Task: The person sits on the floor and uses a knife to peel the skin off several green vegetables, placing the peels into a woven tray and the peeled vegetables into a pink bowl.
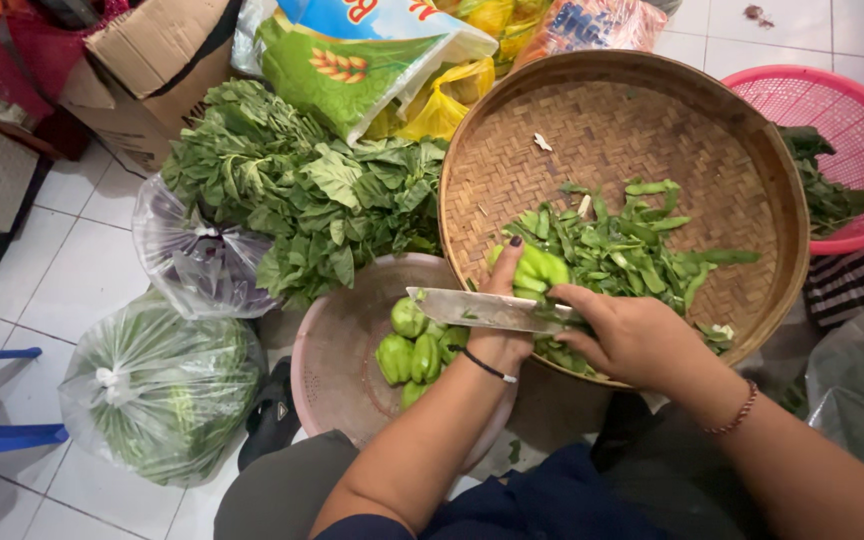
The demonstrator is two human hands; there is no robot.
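My left hand [505, 305] holds a light green pepper [542, 268] over the near edge of a round woven bamboo tray [612, 110]. My right hand [632, 335] grips a kitchen knife [477, 308] whose broad blade points left, just below the pepper. A heap of cut green strips [642, 245] lies in the tray beyond my hands. Under the blade, a pink bowl [337, 350] holds several whole green peppers [414, 350].
A big pile of leafy greens [292, 190] lies left of the tray. Two tied plastic bags [157, 390] of vegetables sit on the white tiled floor at left. A pink plastic basket [852, 130] with greens stands at right. Cardboard box and printed sacks at the back.
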